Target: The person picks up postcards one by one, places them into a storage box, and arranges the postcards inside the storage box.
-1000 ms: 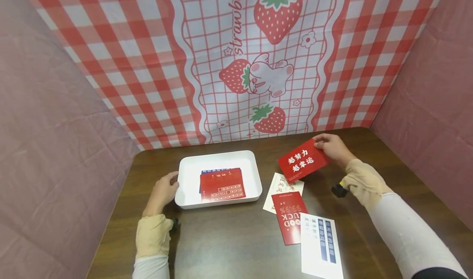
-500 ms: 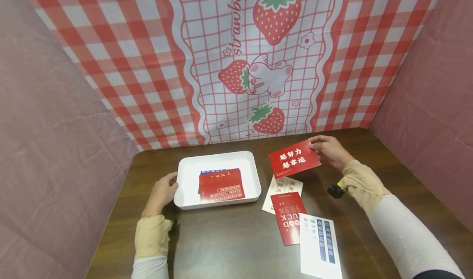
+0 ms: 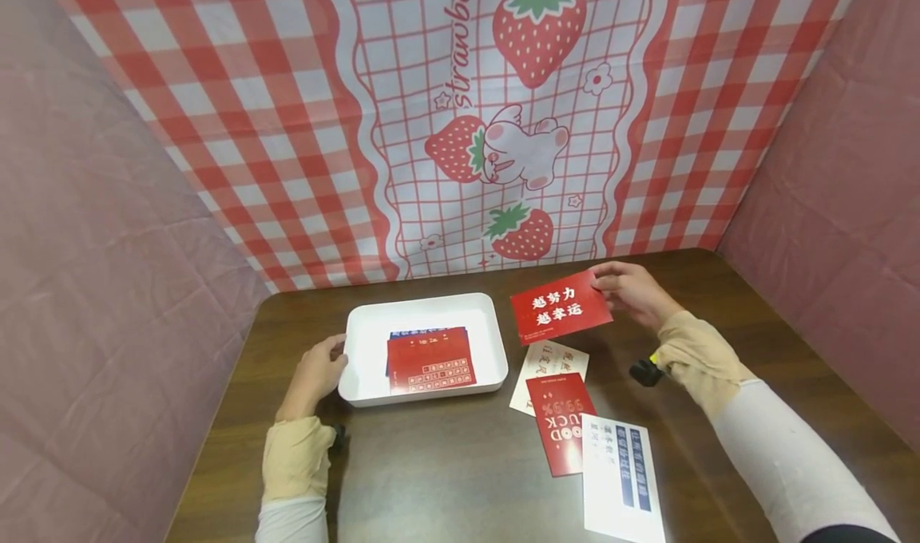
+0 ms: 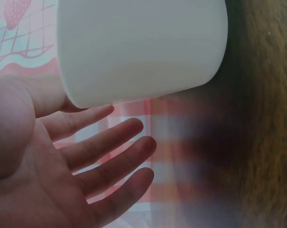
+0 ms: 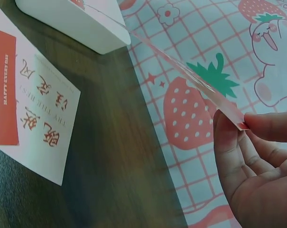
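Right hand (image 3: 634, 294) pinches white-lettered red rectangular card (image 3: 561, 307), long axis toward white rounded-rectangular tray (image 3: 365, 343); left hand (image 3: 318, 374), fingers spread, beside it.

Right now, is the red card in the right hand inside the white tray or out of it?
Out. The right hand pinches the red card beside the white tray; the head view shows table between them.

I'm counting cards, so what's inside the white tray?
The white tray holds a red card lying over a blue card. Only the blue card's upper edge and a left sliver show; the rest, and anything beneath, is covered.
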Available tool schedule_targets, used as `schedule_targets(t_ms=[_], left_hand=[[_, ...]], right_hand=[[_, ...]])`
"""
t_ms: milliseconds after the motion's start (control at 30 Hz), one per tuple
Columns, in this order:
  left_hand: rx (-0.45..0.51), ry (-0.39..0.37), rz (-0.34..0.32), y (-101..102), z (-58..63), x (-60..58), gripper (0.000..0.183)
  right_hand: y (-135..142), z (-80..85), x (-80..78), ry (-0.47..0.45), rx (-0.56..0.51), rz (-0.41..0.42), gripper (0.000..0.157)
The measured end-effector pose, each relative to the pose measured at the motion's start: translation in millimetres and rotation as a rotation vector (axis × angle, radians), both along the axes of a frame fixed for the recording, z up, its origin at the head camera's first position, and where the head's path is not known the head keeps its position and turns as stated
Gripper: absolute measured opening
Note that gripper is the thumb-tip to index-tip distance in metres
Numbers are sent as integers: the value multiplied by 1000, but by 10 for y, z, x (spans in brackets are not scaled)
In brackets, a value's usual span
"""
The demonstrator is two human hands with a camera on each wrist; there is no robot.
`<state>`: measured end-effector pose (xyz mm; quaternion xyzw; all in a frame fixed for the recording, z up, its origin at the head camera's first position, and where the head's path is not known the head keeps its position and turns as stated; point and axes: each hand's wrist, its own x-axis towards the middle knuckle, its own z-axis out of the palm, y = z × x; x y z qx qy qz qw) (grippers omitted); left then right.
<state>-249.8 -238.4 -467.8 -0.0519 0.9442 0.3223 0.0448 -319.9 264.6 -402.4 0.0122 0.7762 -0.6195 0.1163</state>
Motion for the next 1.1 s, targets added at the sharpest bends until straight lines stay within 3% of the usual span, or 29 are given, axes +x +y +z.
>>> schedule_targets(t_ms=[333,1100], left_hand=[[10,-1,-2,5,-1,-1,47],[4,11,-13,-23,-14,9,46]], right_hand=[[-87,39,30,12,-115,-58,28],[-276,73,38,-21,-210,-47,25]])
